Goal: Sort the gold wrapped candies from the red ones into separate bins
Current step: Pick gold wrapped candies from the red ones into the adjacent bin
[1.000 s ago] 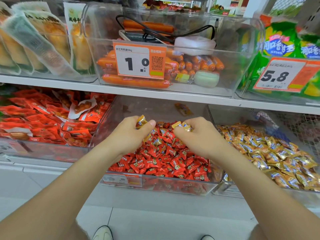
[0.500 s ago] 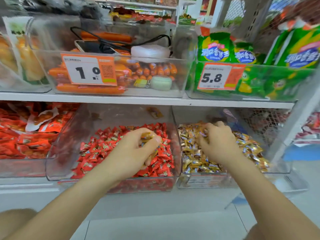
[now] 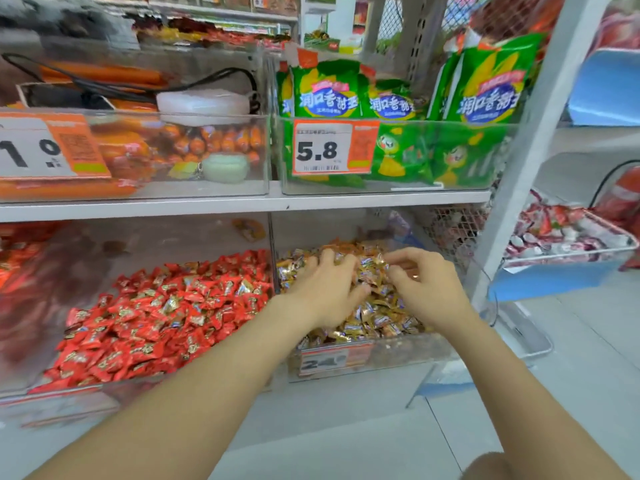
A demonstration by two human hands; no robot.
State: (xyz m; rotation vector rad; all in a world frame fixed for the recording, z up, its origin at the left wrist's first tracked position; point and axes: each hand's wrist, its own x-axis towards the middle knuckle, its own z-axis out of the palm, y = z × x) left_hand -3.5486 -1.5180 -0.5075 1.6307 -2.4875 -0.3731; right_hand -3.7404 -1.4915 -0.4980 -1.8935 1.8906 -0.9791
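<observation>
The gold candies (image 3: 381,315) lie heaped in the right clear bin (image 3: 398,358) on the lower shelf, and both hands are over that heap. The left hand (image 3: 325,292) lies palm down with its fingers spread across the wrappers, gripping nothing that shows, which suits a hand letting sorted pieces drop onto the pile. The right hand (image 3: 429,292) is beside it with its fingers curled toward the thumb; blur hides whether it pinches a candy, so I cannot tell. Just left, behind a clear wall, the red candies (image 3: 156,323) fill the left clear bin (image 3: 104,389), with a few gold-looking wrappers (image 3: 244,285) among them, so the sorting is probably unfinished. Above, the upper shelf (image 3: 207,206) carries green snack bags (image 3: 325,95).
</observation>
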